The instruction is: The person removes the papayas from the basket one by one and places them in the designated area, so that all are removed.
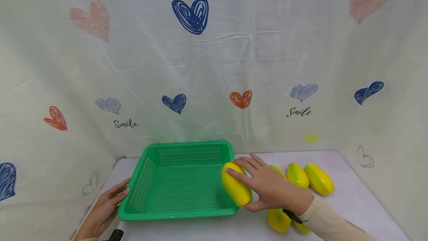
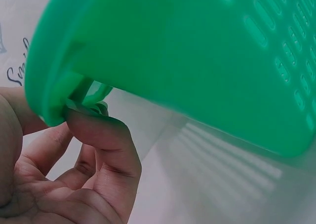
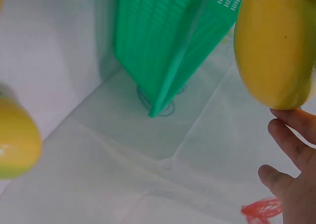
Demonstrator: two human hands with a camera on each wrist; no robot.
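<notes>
A yellow mango (image 1: 236, 189) with a green blush hangs tilted over the right rim of a green slotted basket (image 1: 180, 187), which sits flat and empty. The other mangoes (image 1: 310, 177) lie in a loose cluster just right of the basket.

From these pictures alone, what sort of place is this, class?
Probably a staged tabletop set, not a kitchen: a heart-printed "Smile" cloth backdrop walls in a white table holding only a green plastic basket and yellow-green mangoes.
</notes>
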